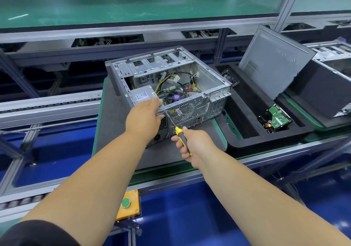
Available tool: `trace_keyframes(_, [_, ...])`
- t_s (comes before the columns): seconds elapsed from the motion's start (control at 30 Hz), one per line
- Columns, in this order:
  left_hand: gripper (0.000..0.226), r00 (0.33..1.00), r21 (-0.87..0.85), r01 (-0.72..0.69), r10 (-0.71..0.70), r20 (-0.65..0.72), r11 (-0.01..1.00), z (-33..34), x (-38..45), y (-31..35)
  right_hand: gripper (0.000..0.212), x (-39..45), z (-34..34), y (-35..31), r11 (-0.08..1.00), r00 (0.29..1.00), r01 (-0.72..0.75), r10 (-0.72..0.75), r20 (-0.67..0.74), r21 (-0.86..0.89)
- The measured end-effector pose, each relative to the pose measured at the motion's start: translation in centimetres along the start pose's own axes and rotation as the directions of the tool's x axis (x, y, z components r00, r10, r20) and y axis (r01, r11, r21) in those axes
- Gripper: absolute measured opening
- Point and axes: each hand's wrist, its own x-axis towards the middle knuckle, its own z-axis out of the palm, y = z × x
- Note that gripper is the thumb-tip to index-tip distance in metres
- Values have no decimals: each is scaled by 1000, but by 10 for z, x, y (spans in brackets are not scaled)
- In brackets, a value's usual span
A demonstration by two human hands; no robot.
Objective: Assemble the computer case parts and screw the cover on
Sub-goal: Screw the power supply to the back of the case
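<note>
You are steadying the open computer case [171, 86] at the desk's [114, 141] middle with your left hand [144, 118], fingers gripping its rear rim, while your right hand [191, 143], fingers wrapped round the screwdriver [179, 132], is driving a rear screw; the cover [273, 63] is waiting, leaning at the right edge.

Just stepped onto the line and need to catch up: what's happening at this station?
A person is working on an open grey metal computer case lying on a dark mat. The left hand grips the case's near top edge by the power supply, steadying it. The right hand holds a yellow-and-black screwdriver, its tip at the rear panel's upper edge. The grey side cover leans in a black foam tray to the right, not yet fitted.
</note>
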Motion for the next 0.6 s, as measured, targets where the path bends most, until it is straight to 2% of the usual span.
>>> trace_keyframes(0.1, [49, 1000, 0, -7, 7, 4, 1000, 0, 0, -1, 31, 0, 0, 4, 997, 999, 41, -41, -2, 63])
trace_keyframes(0.23, [49, 1000, 2, -9, 9, -3, 1000, 1, 0, -1, 23, 1, -4, 3, 995, 994, 94, -95, -62, -17])
trace_keyframes(0.37, [50, 1000, 8, -15, 15, -7, 1000, 2, 0, -1, 47, 1, -1, -2, 993, 996, 39, -48, -80, -111])
trace_keyframes(0.47, [50, 1000, 8, -20, 20, -5, 1000, 2, 0, -1, 55, 2, 0, 0, 998, 1000, -1, -1, -27, -61])
trace_keyframes(0.6, [49, 1000, 2, -25, 25, -6, 1000, 2, 0, -2, 35, -1, -1, 3, 998, 998, 56, -57, -24, -22])
